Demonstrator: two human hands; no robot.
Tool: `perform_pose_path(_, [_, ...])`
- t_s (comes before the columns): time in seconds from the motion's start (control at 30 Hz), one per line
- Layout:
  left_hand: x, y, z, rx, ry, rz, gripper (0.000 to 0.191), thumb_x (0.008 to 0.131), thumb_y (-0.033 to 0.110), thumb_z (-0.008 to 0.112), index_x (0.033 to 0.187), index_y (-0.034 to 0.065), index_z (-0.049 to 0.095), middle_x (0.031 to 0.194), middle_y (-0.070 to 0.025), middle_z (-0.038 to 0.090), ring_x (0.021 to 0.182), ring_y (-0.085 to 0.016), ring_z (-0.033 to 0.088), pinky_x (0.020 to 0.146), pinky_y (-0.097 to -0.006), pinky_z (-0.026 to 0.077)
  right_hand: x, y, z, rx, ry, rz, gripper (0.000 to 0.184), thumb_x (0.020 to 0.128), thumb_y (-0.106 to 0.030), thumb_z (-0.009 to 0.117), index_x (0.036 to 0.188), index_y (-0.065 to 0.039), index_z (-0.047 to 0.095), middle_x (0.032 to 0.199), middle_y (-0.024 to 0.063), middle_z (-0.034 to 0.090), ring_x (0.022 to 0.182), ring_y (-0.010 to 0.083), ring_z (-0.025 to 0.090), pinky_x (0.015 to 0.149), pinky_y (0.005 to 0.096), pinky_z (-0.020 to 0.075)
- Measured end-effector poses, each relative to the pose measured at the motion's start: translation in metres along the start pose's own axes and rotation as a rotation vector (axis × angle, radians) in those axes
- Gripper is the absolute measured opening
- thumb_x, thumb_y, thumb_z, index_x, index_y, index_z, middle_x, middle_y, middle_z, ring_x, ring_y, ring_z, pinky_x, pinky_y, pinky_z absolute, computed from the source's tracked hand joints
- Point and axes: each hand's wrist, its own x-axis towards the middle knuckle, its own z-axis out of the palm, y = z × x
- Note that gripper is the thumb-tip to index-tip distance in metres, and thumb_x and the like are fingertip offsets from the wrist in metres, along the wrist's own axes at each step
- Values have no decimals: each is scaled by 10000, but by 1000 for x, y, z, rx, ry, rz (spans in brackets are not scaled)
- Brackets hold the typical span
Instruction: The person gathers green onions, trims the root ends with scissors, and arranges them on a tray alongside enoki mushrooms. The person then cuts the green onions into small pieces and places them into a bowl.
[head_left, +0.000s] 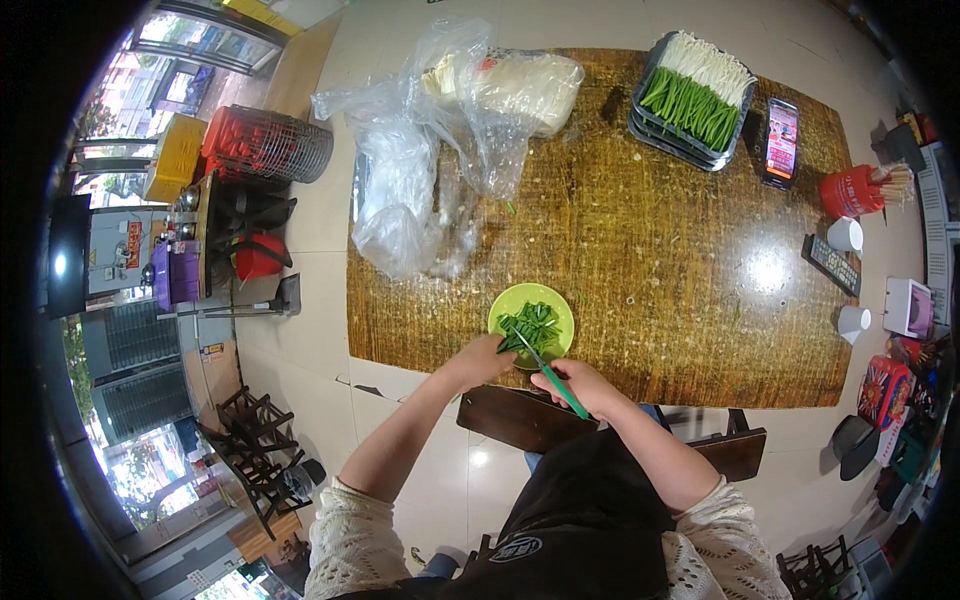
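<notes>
In front of me, near the table's front edge, a lime-green plate (561, 303) holds a small heap of cut green stalks (541, 321). At its left rim, my left hand (481, 361) pinches a few green pieces (510, 343) between the fingertips. My right hand (589, 385) grips a small knife (566, 394) by its straight green handle. The blade slants up and left over the plate, its tip among the greens close to my left fingertips. My left fingertips are partly hidden by the greens.
Plastic bags (405, 202) and a bagged pale bundle (521, 86) lie back left on the wooden table (637, 255). Stacked black trays (675, 146) carry enoki mushrooms and green stalks. Rightward are a phone (781, 142), red skewer tub (847, 191), remote control (831, 264) and white cups (846, 234).
</notes>
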Motion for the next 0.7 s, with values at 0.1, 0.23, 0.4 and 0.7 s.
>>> perform_pose_path(0.1, [-2, -1, 11, 441, 229, 142, 321, 962, 224, 532, 1117, -57, 536, 961, -247, 662, 949, -408, 633, 817, -474, 478, -1, -2, 2, -17, 18, -1, 445, 879, -461, 700, 920, -22, 639, 679, 34, 593, 597, 128, 567, 551, 281, 455])
perform_pose_path(0.23, [2, -2, 12, 290, 127, -6, 386, 983, 238, 492, 1232, -54, 455, 1050, -324, 616, 1031, -481, 583, 859, -529, 458, -2, -5, 2, -34, 50, 18, 440, 883, -457, 696, 905, -22, 639, 659, 43, 599, 573, 135, 576, 526, 283, 457])
perform_pose_path(0.4, [1, -6, 6, 253, 183, 11, 338, 997, 226, 453, 1208, -38, 466, 1078, -336, 602, 1028, -484, 579, 857, -535, 453, -6, -6, -3, 0, 5, 19, 466, 895, -486, 670, 939, -24, 633, 685, 50, 601, 578, 132, 571, 533, 278, 463])
perform_pose_path(0.7, [-3, 0, -9, 21, -72, -30, 514, 1015, 301, 468, 1387, -49, 407, 1033, -152, 617, 927, -221, 562, 811, -347, 474, -4, -7, -3, 6, -52, 10, 530, 896, -557, 629, 1002, -38, 621, 745, 42, 598, 652, 118, 560, 590, 257, 461])
